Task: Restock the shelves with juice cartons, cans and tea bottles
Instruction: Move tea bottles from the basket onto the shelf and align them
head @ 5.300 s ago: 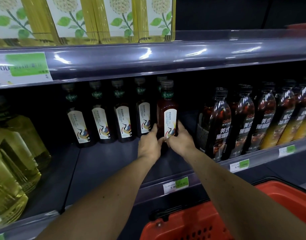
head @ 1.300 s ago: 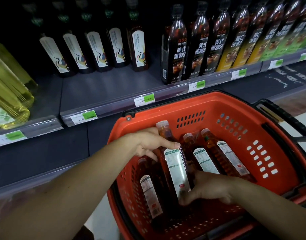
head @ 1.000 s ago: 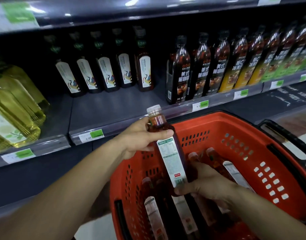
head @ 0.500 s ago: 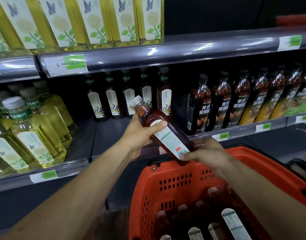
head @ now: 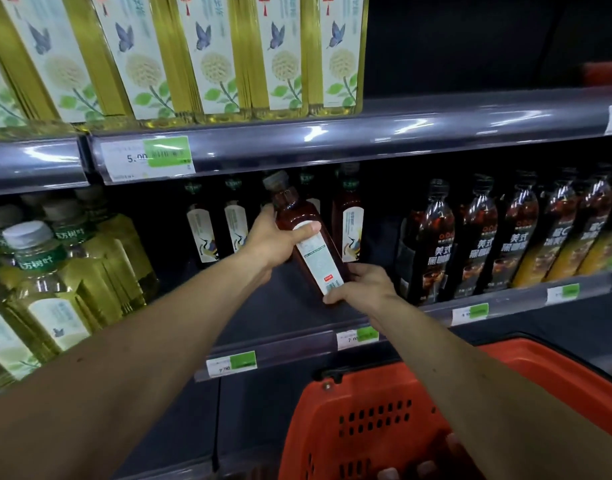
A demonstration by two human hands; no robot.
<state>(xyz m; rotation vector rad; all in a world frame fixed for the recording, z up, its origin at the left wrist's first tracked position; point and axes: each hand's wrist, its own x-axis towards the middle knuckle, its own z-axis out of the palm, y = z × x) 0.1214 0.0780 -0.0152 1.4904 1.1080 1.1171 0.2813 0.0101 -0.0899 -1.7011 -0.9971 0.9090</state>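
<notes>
Gripping the tea bottle (head: 299,220) near its shoulder, the left hand (head: 275,239) tilts it over the shelf (head: 269,306). The right hand (head: 363,284) grips its base. Below sits the red basket (head: 366,417).

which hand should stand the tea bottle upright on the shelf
Probably the left hand: it grips the tilted tea bottle round its upper body and can right it. The right hand only cups the base, nearest the shelf.

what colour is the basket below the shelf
Orange-red, with dark vent slots in its wall; the basket shows in the head view.
</notes>
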